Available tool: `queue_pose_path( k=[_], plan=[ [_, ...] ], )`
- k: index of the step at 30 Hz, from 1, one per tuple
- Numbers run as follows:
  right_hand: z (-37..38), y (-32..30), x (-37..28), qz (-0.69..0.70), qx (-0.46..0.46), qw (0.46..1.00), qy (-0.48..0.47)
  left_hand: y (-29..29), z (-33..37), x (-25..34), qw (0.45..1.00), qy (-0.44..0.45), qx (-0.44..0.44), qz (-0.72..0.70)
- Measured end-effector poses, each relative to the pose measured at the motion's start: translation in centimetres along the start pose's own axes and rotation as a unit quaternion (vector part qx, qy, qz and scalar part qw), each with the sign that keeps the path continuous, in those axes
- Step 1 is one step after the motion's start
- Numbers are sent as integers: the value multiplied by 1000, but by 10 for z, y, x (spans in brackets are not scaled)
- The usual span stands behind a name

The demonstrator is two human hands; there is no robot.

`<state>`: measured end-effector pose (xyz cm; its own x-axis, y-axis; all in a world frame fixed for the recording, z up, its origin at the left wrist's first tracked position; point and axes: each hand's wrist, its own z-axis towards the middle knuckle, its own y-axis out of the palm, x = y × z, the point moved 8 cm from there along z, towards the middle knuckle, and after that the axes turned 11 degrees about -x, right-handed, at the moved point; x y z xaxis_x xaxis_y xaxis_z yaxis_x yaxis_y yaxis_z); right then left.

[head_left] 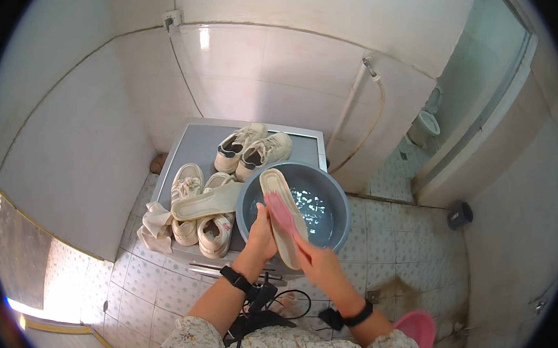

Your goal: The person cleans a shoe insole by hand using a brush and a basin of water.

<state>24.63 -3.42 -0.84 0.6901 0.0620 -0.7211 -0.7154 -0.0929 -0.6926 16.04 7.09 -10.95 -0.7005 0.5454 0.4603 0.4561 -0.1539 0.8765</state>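
One insole (285, 246) is held above the basin (346, 211), its edge gripped closely by the left hand (262, 234); against it a brush (282, 214) is laid, clasped by the right hand (324, 269). Scrubbing seems in hand; steady strokes seem called for. Shoes (270, 152): eleven o'clock.

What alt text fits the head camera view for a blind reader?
A person's left hand holds a cream insole over a gray basin of water while the right hand holds a pink brush against it. Four pale sneakers stand nearby, a second insole lying across the nearer two.
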Motion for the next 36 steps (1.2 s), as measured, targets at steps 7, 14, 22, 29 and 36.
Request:
queue_pose_path(
  k=[7, 14, 22, 29, 36],
  plan=[
    [-36, -32, 11, 71, 50, 996, 14, -11, 13, -10, 1000, -22, 7, 3],
    [11, -47, 72, -274, -24, 942, 193, -3, 16, 18, 999, -42, -11, -15],
    [3, -43, 56, -74, 77, 993, 59, -20, 17, 36, 998, 61, 35, 6],
    [-2, -6, 9, -69, 86, 994, -7, -21, 21, 26, 991, 59, 43, 111],
    [11, 1, 12, -48, 47, 998, 2, -33, 20, 29, 990, 61, 76, 101]
  ],
)
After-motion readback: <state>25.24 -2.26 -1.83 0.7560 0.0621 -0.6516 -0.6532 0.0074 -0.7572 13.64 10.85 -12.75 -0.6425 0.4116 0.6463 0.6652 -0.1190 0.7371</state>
